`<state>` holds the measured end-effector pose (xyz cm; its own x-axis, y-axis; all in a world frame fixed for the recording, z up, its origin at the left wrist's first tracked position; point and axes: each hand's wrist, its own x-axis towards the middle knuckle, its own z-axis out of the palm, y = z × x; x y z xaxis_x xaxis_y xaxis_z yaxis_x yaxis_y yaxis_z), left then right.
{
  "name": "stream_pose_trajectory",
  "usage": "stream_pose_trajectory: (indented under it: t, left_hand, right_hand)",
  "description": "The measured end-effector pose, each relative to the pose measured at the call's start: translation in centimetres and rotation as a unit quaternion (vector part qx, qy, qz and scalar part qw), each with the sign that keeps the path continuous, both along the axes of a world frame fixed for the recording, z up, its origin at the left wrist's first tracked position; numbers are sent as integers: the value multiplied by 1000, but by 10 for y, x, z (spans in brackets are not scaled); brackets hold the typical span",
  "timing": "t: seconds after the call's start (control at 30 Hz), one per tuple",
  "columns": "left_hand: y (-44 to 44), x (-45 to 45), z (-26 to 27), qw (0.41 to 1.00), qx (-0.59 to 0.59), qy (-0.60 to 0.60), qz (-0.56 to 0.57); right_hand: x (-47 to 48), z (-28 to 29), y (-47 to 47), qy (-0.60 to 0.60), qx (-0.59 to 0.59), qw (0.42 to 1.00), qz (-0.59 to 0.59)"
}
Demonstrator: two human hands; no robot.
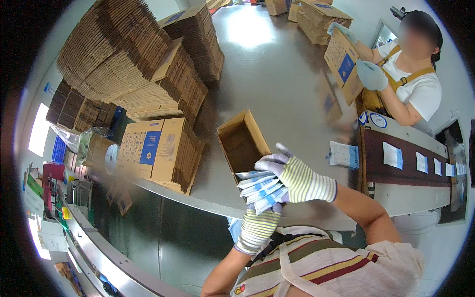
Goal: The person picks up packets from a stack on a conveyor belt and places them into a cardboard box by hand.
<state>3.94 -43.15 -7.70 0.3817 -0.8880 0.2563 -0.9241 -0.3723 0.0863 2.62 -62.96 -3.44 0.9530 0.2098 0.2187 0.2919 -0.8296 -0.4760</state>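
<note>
Both my hands wear striped knit gloves and grip one stack of white and blue sealed packets (262, 189) at the near end of a cardboard box (241, 144). From below, my left hand (261, 222) holds the stack's near edge. My right hand (297, 176) grips its right side, fingers over the top and the index finger raised. The box stands with its top uncovered on the metal table (252, 81), and the part of its inside that shows holds no packets. The stack and my hands hide its near end.
Stacks of flattened cartons (122, 63) and printed cartons (152, 148) line the left. On the right, packets (392, 156) lie along a dark conveyor belt (408, 178), and one packet (344, 154) lies on the table. Across from me, a gloved co-worker (412, 81) holds a flattened carton (343, 67).
</note>
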Motion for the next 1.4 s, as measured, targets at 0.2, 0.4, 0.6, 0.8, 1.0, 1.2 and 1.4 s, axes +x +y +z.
stream_pose_trajectory:
  t: [0.2,0.4,0.6,0.8,1.0,1.2,1.4]
  left_hand:
    - [3,-36,-18,990,-49,128,-30]
    - [20,-48,-17,980,56,-179,-66]
    - [23,-49,-22,983,34,-164,-79]
    - [24,-42,-32,979,19,-196,-50]
    - [16,-23,-24,978,39,-202,-41]
    - [11,-15,-12,983,34,-176,-37]
    - [12,-13,-16,985,77,-153,-19]
  right_hand:
    - [-42,10,6,-15,127,990,62]
    - [-68,-21,12,-107,-96,988,65]
    - [-56,-28,40,-14,-222,974,51]
    - [-64,28,6,-113,69,987,95]
    - [-77,-4,-113,-119,-19,985,-127]
    - [-100,-5,-222,74,-54,965,-247]
    - [-100,-28,-275,259,-55,935,-235]
